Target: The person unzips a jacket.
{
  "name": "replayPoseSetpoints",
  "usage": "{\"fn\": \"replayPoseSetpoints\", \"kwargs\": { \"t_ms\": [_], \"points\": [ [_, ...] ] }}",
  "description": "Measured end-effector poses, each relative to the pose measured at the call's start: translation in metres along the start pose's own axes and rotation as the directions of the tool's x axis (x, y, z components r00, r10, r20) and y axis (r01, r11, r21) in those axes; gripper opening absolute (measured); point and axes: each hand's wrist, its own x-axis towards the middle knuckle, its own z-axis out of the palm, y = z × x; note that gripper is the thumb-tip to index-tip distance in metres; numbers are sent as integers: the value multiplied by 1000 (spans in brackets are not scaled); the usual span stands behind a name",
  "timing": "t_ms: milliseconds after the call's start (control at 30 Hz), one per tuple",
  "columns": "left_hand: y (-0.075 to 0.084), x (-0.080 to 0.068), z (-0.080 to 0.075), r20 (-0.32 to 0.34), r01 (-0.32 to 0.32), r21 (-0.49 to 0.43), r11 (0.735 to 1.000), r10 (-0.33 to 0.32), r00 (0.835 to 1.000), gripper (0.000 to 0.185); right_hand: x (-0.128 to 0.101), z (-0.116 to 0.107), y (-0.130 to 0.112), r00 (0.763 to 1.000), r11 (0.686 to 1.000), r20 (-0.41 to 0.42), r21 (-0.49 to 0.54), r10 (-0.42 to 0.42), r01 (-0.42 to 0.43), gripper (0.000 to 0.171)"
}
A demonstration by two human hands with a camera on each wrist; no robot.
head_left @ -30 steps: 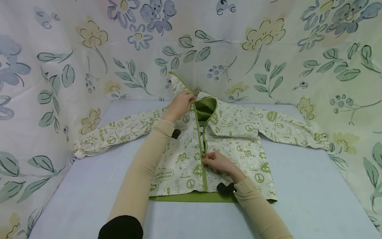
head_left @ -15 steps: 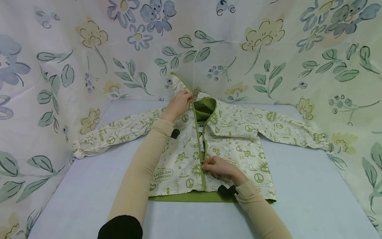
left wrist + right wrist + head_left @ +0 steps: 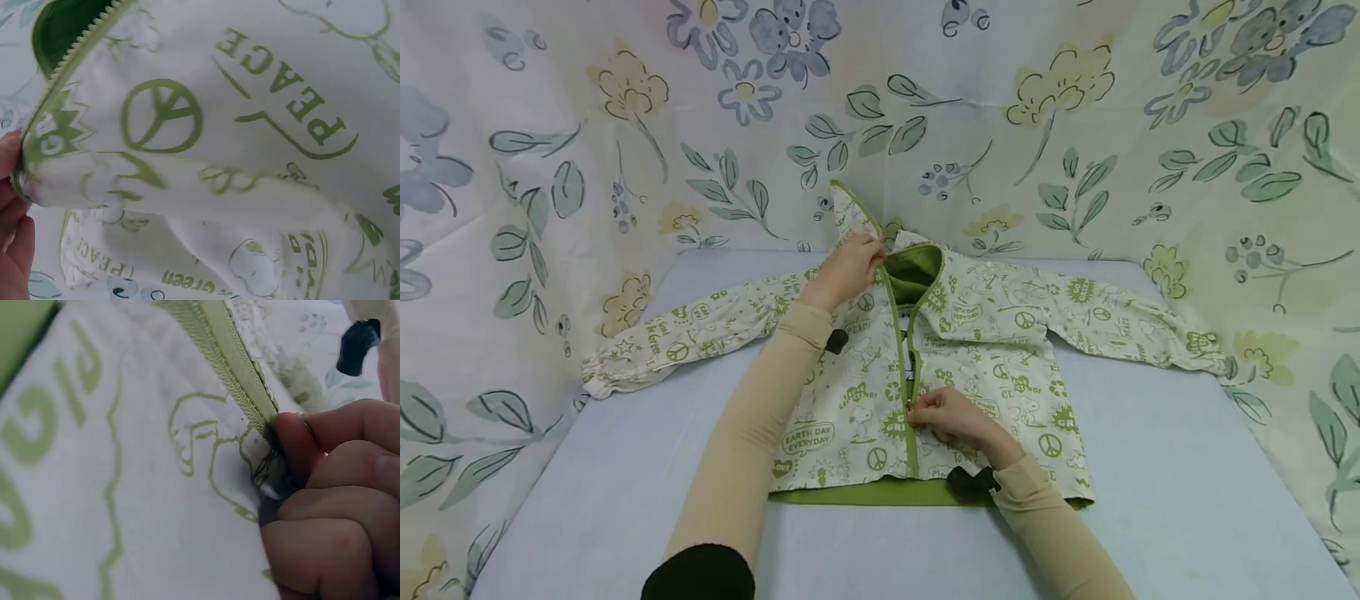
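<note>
A cream jacket (image 3: pixel 985 350) with green prints and green lining lies face up on the table, sleeves spread to both sides. Its green zipper (image 3: pixel 901 358) runs down the front and stands open near the collar. My left hand (image 3: pixel 848 265) grips the left collar edge (image 3: pixel 37 137) at the top of the zipper and holds it taut. My right hand (image 3: pixel 946 417) pinches the zipper pull low on the front; in the right wrist view the fingertips (image 3: pixel 294 440) close on the zipper tape (image 3: pixel 231 362).
The table top (image 3: pixel 1150 483) is pale blue-grey. Flower-print cloth (image 3: pixel 1075 125) walls it in at the back and on both sides. The jacket's left sleeve (image 3: pixel 662 342) and right sleeve (image 3: pixel 1150 329) reach nearly to the side walls.
My right hand has slid the zipper pull down the front towards me. My left hand has kept its hold on the collar.
</note>
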Motion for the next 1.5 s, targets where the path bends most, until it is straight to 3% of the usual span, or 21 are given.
{"fn": "replayPoseSetpoints", "kwargs": {
  "t_ms": [133,200,267,367,433,500,600,667,833,967,1167,1367,1500],
  "points": [
    [5,-6,11,25,-132,3,991,132,991,17,-2,-3,-2,1000,1000,12,27,1,-1,26],
    [9,-9,20,21,-218,-6,976,218,976,18,-3,-5,-2,1000,1000,13,29,-2,2,26],
    [13,-14,30,-6,-315,-10,949,315,949,20,-3,-7,-3,1000,1000,9,26,-10,10,24],
    [20,-22,41,29,-368,-57,928,370,929,19,-3,-9,-4,1000,999,8,28,-24,24,22],
    [25,-29,46,108,-352,-147,924,369,923,15,-4,-10,-6,1000,999,5,30,-31,30,21],
    [30,-36,47,226,-286,-247,926,342,912,13,-5,-11,-7,999,999,-2,30,-32,33,18],
    [35,-46,51,355,-204,-376,904,344,869,16,-5,-11,-8,999,999,-12,29,-36,37,17],
    [37,-51,54,394,-186,-423,887,365,844,18,-5,-11,-8,999,999,-12,33,-42,42,16],
    [41,-60,64,438,-218,-442,870,422,794,23,-5,-12,-11,998,997,-2,35,-63,63,17],
    [43,-62,66,480,-198,-442,875,417,772,26,-6,-13,-13,998,997,-2,29,-70,70,17],
    [44,-61,59,525,-126,-439,890,367,768,19,-5,-17,-11,996,995,0,50,-89,89,18],
    [42,-55,52,509,-149,-448,882,388,769,9,-4,-18,-10,994,993,25,52,-105,104,24],
    [40,-51,51,505,-164,-424,890,383,773,10,-4,-17,-11,996,996,8,29,-85,85,23]
  ]
}}
